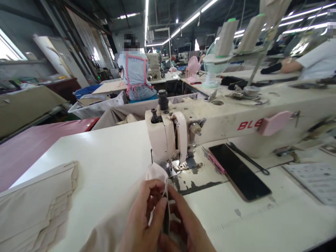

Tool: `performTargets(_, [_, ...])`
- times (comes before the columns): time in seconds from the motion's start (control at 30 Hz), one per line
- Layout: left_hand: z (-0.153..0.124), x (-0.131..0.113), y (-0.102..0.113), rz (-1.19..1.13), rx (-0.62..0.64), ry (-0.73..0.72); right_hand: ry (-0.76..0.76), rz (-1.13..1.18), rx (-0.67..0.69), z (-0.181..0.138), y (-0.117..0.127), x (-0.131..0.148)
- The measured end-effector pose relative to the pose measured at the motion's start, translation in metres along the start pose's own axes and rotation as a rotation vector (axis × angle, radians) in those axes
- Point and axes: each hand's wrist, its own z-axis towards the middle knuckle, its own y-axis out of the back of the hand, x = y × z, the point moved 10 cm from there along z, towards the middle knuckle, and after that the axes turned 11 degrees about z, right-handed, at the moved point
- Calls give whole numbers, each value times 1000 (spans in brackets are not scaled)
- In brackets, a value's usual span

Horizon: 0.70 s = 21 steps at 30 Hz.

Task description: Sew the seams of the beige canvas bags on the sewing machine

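Observation:
My left hand (144, 213) pinches the edge of a beige piece of fabric (110, 225) between thumb and fingers. Close against it, my right hand (187, 218) is closed on the same fabric edge from the other side. The held edges stand upright between the two hands, in front of the sewing machine (168, 134). Part of the cloth reaches up toward the presser foot (181, 166), but I cannot tell whether it lies under it. The lower fingers of both hands are partly hidden.
A stack of beige cut pieces (36, 206) lies at left. Right of the needle area are a smartphone (240, 171), pink-handled thread snips (215, 161) and a dark slim tool (249, 159). Thread cones (227, 38) stand above the machine. A person in an apron (136, 71) sits ahead.

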Motion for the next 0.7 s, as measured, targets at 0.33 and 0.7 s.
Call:
performTargets(0.33, [-14, -21, 17, 188, -232, -122, 177, -108, -165, -1, 1, 24])
performTargets(0.7, [-20, -54, 29, 320, -274, -411, 285, -401, -123, 4, 8, 58])
